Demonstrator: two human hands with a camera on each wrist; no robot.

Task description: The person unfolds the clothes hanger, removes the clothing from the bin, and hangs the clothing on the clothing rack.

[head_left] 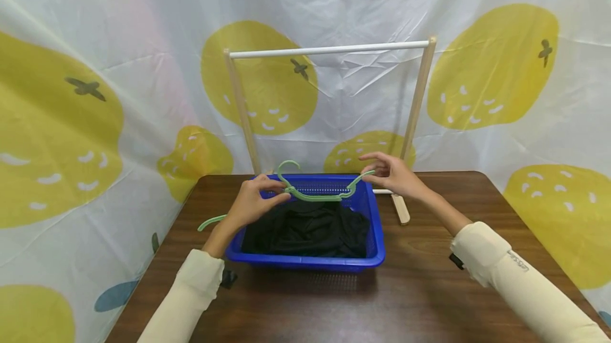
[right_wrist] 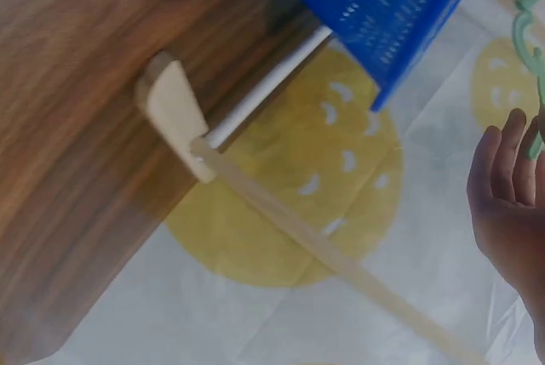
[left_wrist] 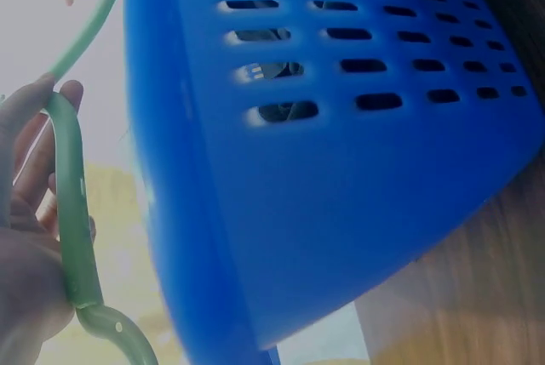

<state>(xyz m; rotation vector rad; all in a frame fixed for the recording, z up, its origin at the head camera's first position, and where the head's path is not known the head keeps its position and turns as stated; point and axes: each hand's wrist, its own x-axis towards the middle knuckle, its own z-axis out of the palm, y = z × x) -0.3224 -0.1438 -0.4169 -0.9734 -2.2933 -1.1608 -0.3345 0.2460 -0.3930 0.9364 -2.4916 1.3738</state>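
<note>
Your head camera looks forward and down across the wood-grain table (head_left: 453, 279) to the garment rack (head_left: 329, 50). Your left wrist camera sits sideways, close beside the blue perforated basket (left_wrist: 281, 203); your right one, farther off, faces the rack's wooden foot (right_wrist: 174, 114), which your head view shares. All three catch the green clothes hanger (left_wrist: 74, 212).

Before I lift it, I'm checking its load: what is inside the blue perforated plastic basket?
Inside the blue perforated plastic basket lies crumpled black fabric. It covers the basket's floor, so anything beneath the fabric cannot be seen.
</note>
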